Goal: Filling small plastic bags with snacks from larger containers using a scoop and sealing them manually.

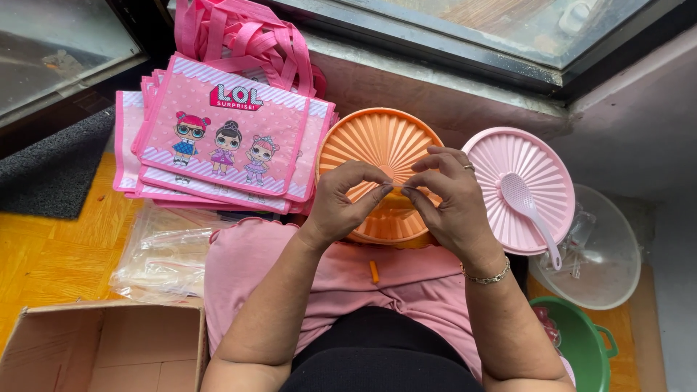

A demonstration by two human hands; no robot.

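Observation:
My left hand [341, 203] and my right hand [446, 199] meet over a round ribbed orange lid [374, 141] that rests at my knees. The fingertips of both hands pinch something small between them; it is too small to tell what it is. A small orange piece [374, 271] lies on my pink lap below the hands. My right wrist carries a bracelet, and one finger a ring.
A stack of pink cartoon tote bags [218, 134] lies at the left. A pink ribbed lid [530, 174] with a pink spoon [526, 207] sits on a clear bowl [610, 261] at the right. Green tub [581, 345], cardboard box [102, 348], clear plastic bags [163, 258].

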